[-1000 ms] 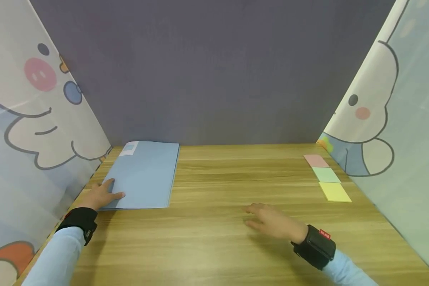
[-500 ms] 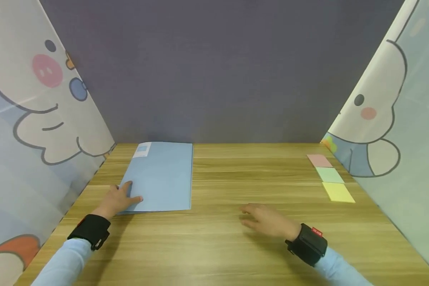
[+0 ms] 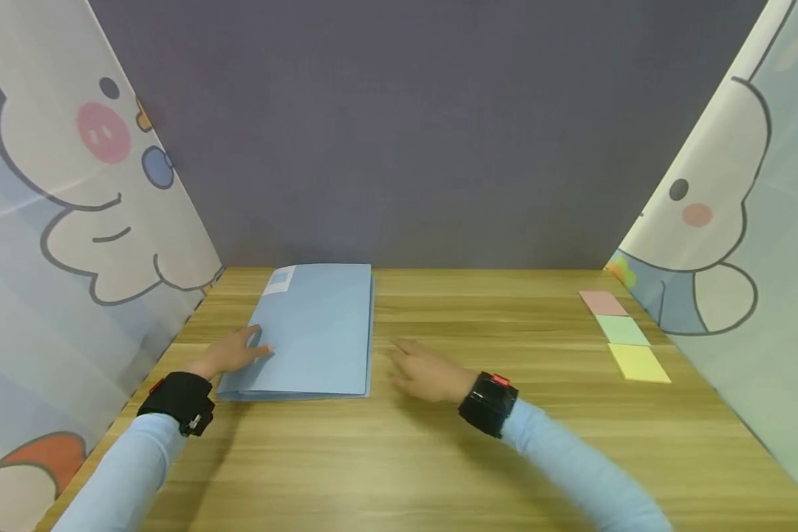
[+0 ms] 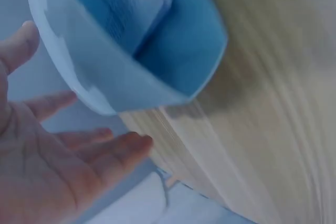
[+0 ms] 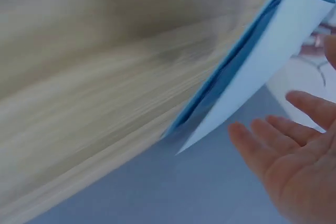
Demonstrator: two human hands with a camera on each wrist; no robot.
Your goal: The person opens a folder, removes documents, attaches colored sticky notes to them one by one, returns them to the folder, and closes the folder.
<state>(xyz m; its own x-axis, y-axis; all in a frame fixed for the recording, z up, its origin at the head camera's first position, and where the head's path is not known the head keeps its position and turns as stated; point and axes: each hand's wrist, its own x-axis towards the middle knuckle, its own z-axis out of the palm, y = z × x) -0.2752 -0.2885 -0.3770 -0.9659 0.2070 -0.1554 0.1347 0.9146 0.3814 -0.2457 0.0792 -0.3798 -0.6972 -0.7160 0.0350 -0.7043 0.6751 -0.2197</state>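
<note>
A light blue folder (image 3: 315, 332) with a white label near its far left corner lies at the left of the table. My left hand (image 3: 229, 355) is at its left edge, thumb and fingers spread; in the left wrist view the fingers (image 4: 113, 153) look extended. Through the gap between the covers, a pale printed sheet (image 4: 139, 11) shows inside the folder. Just off the folder's right edge, above the table, is my right hand (image 3: 432, 373), its fingers extended and holding nothing. From the right wrist view, the folder's top cover (image 5: 257, 72) stands slightly raised along that edge.
Three sticky note pads, pink (image 3: 602, 303), green (image 3: 622, 330) and yellow (image 3: 639, 363), lie in a row at the table's right. A dark grey panel (image 3: 406, 133) closes the back. Cartoon-printed sheets stand at the left (image 3: 126, 258) and right (image 3: 771, 399).
The folder has shifted right in the head view, my left hand with it, partly as the view itself turned. My right hand has moved left and away from me, up to the folder.
</note>
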